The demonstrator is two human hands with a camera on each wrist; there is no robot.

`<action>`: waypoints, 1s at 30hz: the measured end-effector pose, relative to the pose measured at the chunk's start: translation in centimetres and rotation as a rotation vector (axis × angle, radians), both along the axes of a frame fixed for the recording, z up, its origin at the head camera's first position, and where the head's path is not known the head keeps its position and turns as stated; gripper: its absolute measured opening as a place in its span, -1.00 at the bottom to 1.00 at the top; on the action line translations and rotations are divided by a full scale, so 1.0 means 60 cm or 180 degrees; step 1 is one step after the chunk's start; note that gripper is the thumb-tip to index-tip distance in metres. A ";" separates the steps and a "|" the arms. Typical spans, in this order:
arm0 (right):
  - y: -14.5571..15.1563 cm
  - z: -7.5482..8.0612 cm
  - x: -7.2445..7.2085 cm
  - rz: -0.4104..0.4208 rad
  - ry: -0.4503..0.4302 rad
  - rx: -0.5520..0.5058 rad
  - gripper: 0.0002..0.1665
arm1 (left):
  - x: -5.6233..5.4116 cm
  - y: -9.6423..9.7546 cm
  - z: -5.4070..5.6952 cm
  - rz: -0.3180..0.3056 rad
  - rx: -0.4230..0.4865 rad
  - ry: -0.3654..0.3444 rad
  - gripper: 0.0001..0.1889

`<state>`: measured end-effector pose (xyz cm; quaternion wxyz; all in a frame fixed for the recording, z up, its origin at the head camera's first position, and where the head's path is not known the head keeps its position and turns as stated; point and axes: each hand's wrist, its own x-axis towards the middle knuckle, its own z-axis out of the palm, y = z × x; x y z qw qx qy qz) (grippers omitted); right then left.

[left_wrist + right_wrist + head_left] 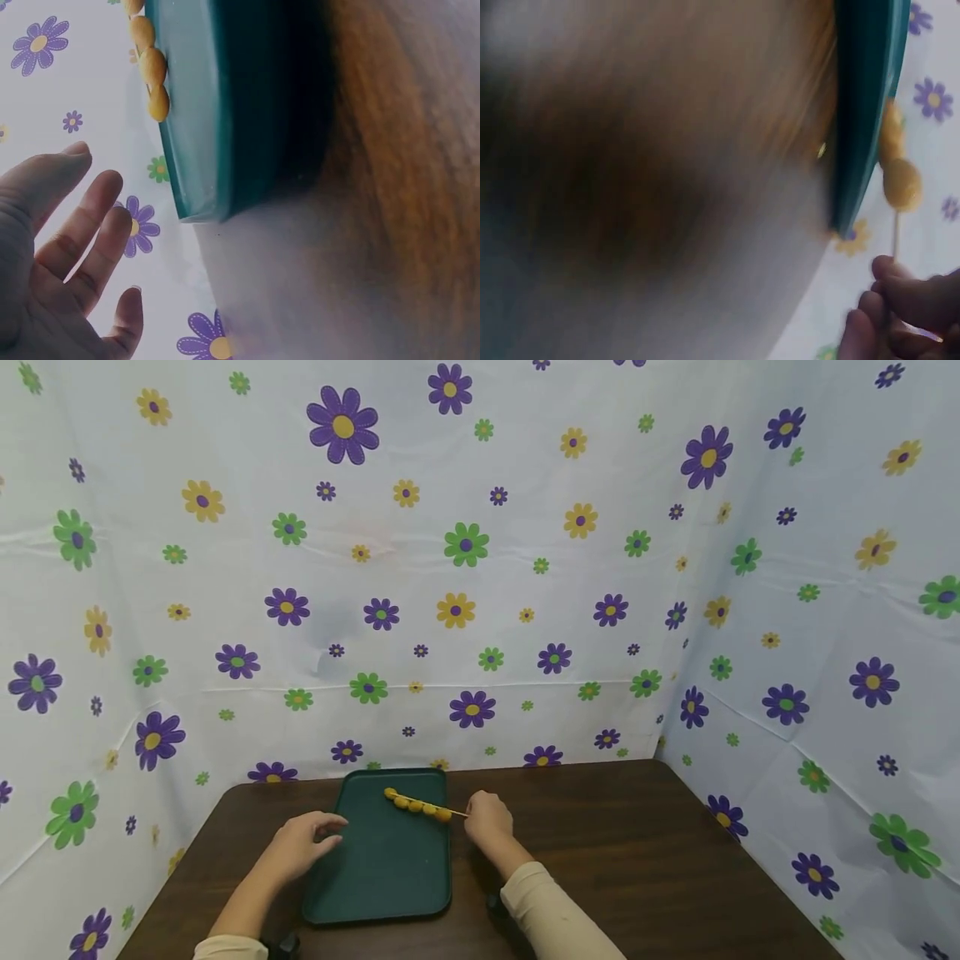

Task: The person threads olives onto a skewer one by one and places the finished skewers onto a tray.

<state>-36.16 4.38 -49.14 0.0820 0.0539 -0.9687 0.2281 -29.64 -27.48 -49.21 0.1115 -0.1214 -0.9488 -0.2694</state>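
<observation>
Between thumb and fingers, my right hand [489, 818] grips the bare end of a thin wooden skewer [896, 232], just past the right edge of a dark green tray [382, 877]. Several round yellow-brown balls [416, 807] are threaded along the skewer, which reaches leftward over the upper part of the tray. In the right wrist view the pinching fingers [907, 300] show below the lowest ball. My left hand [303, 842] hovers at the tray's left edge, holding nothing. Its fingers [94, 262] are spread and relaxed in the left wrist view, apart from the skewer.
The tray lies on a dark brown wooden table [600, 843]. A white cloth [420, 568] printed with purple, green and yellow flowers hangs behind the table and along its sides. Bare tabletop extends right of the tray.
</observation>
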 end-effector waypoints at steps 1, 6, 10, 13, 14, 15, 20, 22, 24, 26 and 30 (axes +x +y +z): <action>-0.003 0.001 0.005 0.0059 -0.0015 0.0037 -0.82 | 0.001 0.001 0.001 0.0006 0.0006 -0.0010 -0.77; -0.030 0.017 0.040 0.0273 -0.0207 0.0253 -0.80 | -0.001 0.010 0.005 -0.0049 0.0036 0.0009 -0.78; -0.059 0.024 0.067 0.0321 -0.0422 0.0260 -0.89 | -0.003 0.018 0.008 -0.0124 0.0025 0.0028 -0.78; -0.083 0.019 0.082 0.0332 -0.0509 0.0210 -0.73 | -0.006 0.023 0.007 -0.0111 0.0030 -0.0013 -0.78; -0.091 0.017 0.086 0.0329 -0.0527 0.0197 -0.69 | -0.006 0.024 0.007 -0.0108 0.0032 -0.0026 -0.78; -0.098 0.015 0.090 0.0336 -0.0537 0.0161 -0.67 | -0.007 0.025 0.007 -0.0104 0.0033 -0.0036 -0.78; -0.128 0.010 0.106 0.0367 -0.0574 0.0076 -0.71 | -0.011 0.032 0.004 -0.0111 0.0053 -0.0050 -0.78; -0.137 0.011 0.113 0.0466 -0.0563 -0.0003 -0.71 | -0.011 0.033 0.004 -0.0109 0.0046 -0.0051 -0.79; -0.143 0.012 0.119 0.0630 -0.0575 -0.0122 -0.74 | -0.011 0.033 0.004 -0.0123 0.0028 -0.0046 -0.79; -0.144 0.014 0.126 0.0800 -0.0595 -0.0236 -0.76 | -0.011 0.033 0.003 -0.0102 0.0031 -0.0056 -0.78; -0.122 0.020 0.130 0.1181 -0.0613 -0.0524 -0.85 | -0.007 0.024 0.002 -0.0021 0.0060 -0.0067 -0.78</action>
